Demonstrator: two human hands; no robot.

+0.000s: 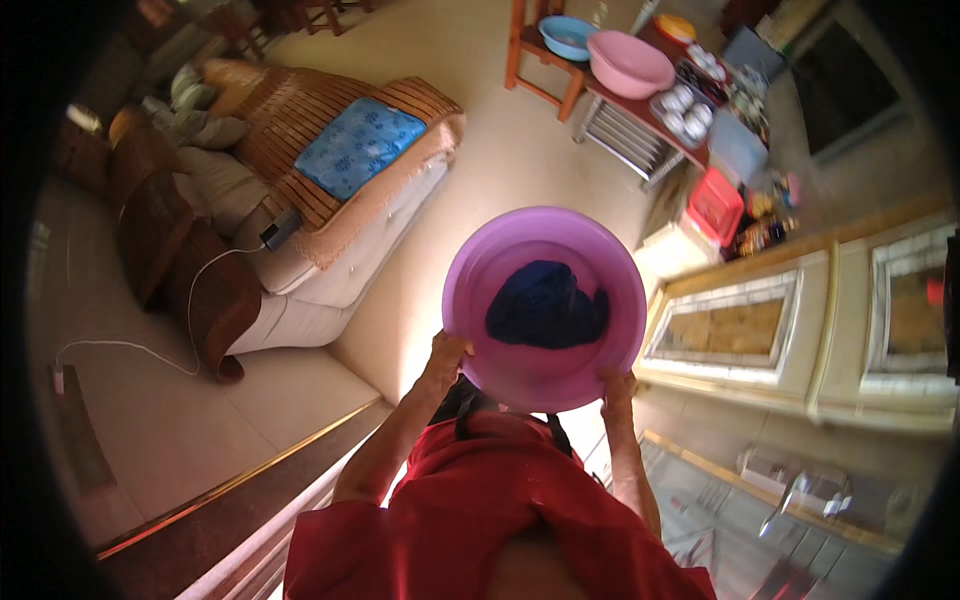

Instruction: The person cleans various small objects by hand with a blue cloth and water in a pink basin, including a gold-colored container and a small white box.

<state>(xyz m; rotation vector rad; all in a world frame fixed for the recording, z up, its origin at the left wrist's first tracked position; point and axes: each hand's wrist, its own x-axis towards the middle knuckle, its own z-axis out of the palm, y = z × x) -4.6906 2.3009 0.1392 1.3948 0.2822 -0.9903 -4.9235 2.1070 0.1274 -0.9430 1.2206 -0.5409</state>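
Note:
Held out before my body is a round purple plastic basin (544, 230). A bunched dark blue cloth (541, 306) lies inside it, apparently a piece of clothing, though its folds hide what kind. My left hand (449, 352) grips the basin's rim at the lower left, with the thumb over the edge. At the lower right, my right hand (618, 388) grips the same rim. The fingers of both hands are partly hidden under the basin.
To the left stands a sofa (300, 315) with a blue cushion (361, 146) and a white cable (191, 300) trailing to the floor. Ahead right, a table (637, 112) bears a pink basin (630, 64) and cups. A cream panelled door (814, 330) is on the right.

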